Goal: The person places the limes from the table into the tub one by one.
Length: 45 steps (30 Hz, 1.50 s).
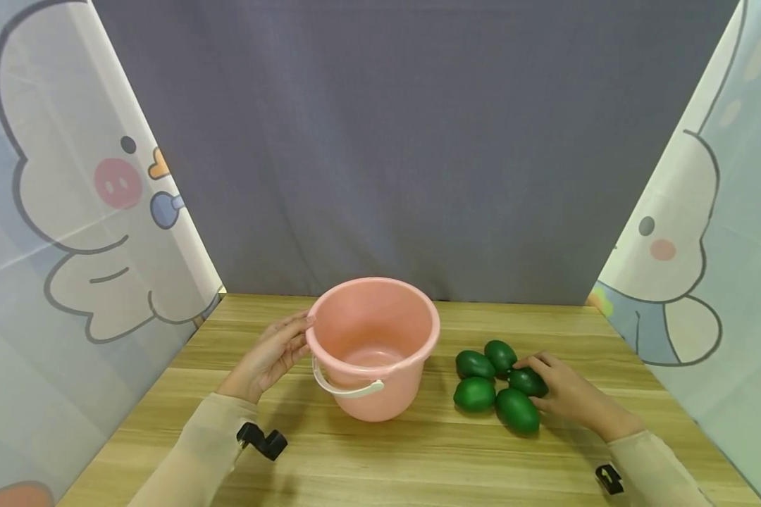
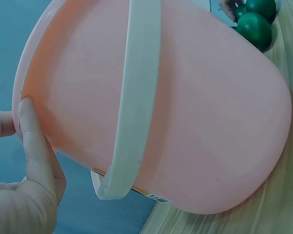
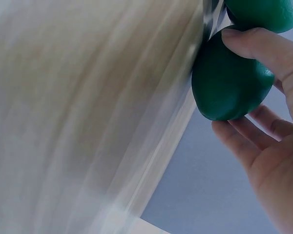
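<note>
A pink bucket [image 1: 380, 394] with a white handle [image 2: 139, 92] stands upright on the wooden table. Its rim is pinched on the left side by my left hand [image 1: 275, 355], with fingers on both sides of the edge in the left wrist view. To the bucket's right lies a cluster of several smooth green oval fruits [image 1: 475, 394]. My right hand [image 1: 564, 391] holds the rightmost green fruit [image 3: 229, 78], thumb on one side and fingertips on the other. That fruit appears close to the tabletop, and another green fruit [image 3: 268, 12] lies beside it.
The wooden table [image 1: 330, 465] ends at a dark grey curtain [image 1: 393, 155] behind the bucket. Cartoon-printed cloths hang left [image 1: 89, 211] and right [image 1: 685, 282]. The bucket's inside shows only its pink bottom.
</note>
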Available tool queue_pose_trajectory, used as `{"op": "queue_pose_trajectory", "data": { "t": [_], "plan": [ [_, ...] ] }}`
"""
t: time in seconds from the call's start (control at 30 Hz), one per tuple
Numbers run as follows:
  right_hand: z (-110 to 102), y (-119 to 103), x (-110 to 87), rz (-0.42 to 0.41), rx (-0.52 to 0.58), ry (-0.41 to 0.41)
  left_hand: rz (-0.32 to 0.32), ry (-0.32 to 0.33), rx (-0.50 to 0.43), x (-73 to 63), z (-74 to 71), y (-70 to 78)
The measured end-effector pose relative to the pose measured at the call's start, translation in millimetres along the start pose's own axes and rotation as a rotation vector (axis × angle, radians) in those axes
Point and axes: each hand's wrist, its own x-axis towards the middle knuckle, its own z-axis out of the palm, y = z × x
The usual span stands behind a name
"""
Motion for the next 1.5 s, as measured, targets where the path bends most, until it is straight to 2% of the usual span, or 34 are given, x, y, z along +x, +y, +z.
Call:
{"op": "queue_pose_trajectory", "data": {
  "t": [0.23, 0.5, 0.8, 1.1, 1.5],
  "plan": [
    [2, 3, -0.9, -0.018, -0.005, 0.009, 0.0, -0.001, -0.002, 0.8, -0.6, -0.5],
    [-4, 4, -2.6, 0.0, 0.01, 0.018, -0.002, 0.005, -0.009, 1.8, -0.1, -0.8],
    [-7, 3, -1.5, -0.076, -0.028, 0.086, -0.003, -0.013, -0.014, 3.5, -0.4, -1.7],
    [-12, -2, 0.9, -0.065, -0.036, 0.106, 0.007, -0.02, -0.028, 3.7, -0.6, -2.5],
    [-18, -5, 7.0, -0.133, -0.024, 0.14, 0.008, -0.022, -0.045, 4.2, 0.9, -3.1]
  ]
}}
